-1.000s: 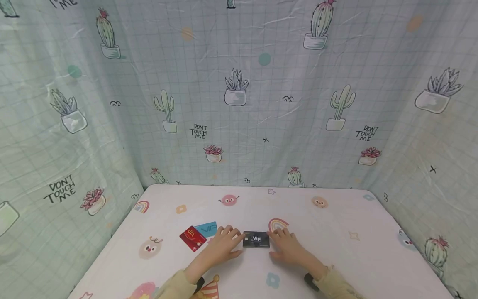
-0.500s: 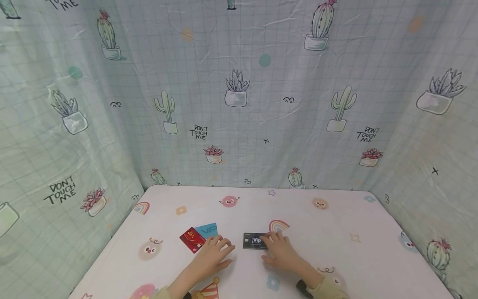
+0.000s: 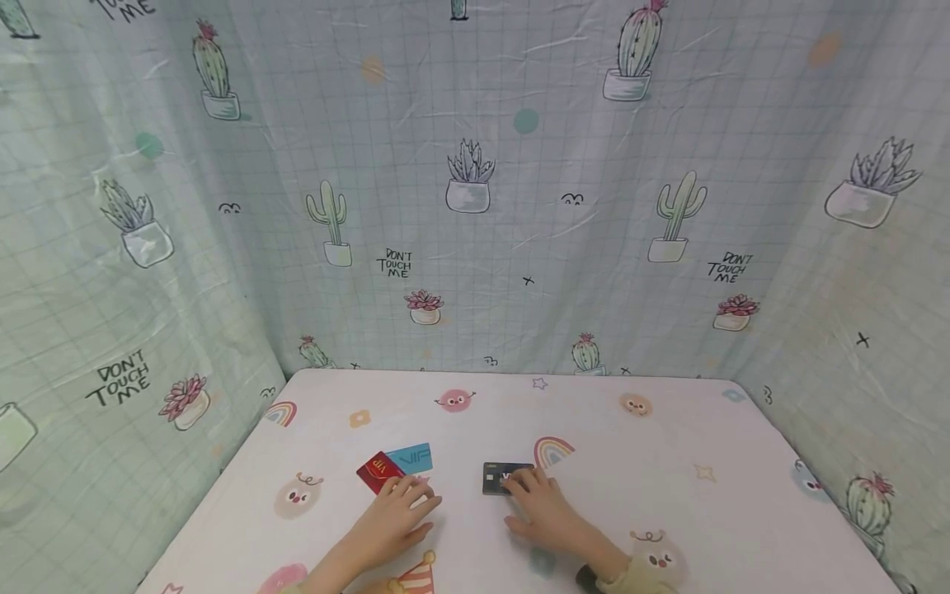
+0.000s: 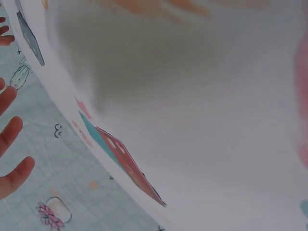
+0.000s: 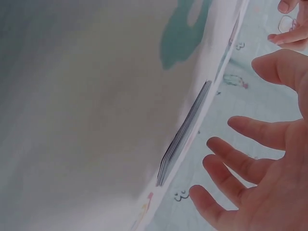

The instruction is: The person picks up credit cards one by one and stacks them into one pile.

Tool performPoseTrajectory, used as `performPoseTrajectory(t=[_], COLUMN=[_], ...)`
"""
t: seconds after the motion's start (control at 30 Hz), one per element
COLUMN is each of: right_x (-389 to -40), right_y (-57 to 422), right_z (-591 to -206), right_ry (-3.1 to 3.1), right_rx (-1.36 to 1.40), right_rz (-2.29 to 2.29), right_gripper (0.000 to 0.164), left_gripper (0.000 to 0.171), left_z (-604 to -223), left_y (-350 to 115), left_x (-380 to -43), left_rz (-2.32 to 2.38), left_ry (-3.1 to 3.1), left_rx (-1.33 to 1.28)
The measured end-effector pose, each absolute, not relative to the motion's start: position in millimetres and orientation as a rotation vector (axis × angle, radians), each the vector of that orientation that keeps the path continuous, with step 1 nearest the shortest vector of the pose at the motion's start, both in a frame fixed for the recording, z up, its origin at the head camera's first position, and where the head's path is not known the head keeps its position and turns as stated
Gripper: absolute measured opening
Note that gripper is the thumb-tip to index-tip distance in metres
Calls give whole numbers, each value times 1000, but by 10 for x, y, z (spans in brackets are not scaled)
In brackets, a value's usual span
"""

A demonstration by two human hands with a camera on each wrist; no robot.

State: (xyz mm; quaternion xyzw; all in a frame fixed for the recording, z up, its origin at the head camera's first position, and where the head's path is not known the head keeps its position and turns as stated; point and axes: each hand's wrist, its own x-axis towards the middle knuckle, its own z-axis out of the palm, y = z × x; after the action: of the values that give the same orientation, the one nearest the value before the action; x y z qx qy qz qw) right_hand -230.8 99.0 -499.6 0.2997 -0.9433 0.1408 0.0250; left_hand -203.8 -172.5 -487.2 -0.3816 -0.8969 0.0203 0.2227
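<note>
A stack of dark "Vip" cards (image 3: 492,479) lies on the table; the right wrist view shows several thin layers along the stack's edge (image 5: 185,134). My right hand (image 3: 547,513) is over its right part, fingers spread and apart from the stack in the wrist view. Left of it, a red VIP card (image 3: 377,469) overlaps a light blue VIP card (image 3: 417,456). My left hand (image 3: 391,521) hovers by the red card's near corner and covers part of it in the head view. Its fingers (image 4: 10,132) are loosely spread with nothing in them.
The white tabletop (image 3: 631,450) has printed rainbows, faces and flowers. A pale green curtain (image 3: 475,272) with cactus prints encloses the back and both sides. The hands are a short way apart, with tabletop between them.
My left hand has drawn left and back from the dark stack toward the red card. My right hand has shifted left over the stack. The cards stay in place.
</note>
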Motion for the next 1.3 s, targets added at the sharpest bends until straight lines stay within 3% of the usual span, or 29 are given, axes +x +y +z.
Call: performPoseTrajectory(t=[0.73,1.3], right_x=[-2243,-2248], right_y=[670,362], right_z=[-5000,-4991], right_ry=[-2853,-2890], right_rx=[1047,1040], right_rz=[473,504], right_gripper=[48,48], left_gripper=[51,52], left_z=[-4901,-4966], left_y=[-2228,-2503], left_x=[-2149,-2347], left_rz=[-41,-62], left_ry=[-2486,-2426], left_rx=[-1038,-1032])
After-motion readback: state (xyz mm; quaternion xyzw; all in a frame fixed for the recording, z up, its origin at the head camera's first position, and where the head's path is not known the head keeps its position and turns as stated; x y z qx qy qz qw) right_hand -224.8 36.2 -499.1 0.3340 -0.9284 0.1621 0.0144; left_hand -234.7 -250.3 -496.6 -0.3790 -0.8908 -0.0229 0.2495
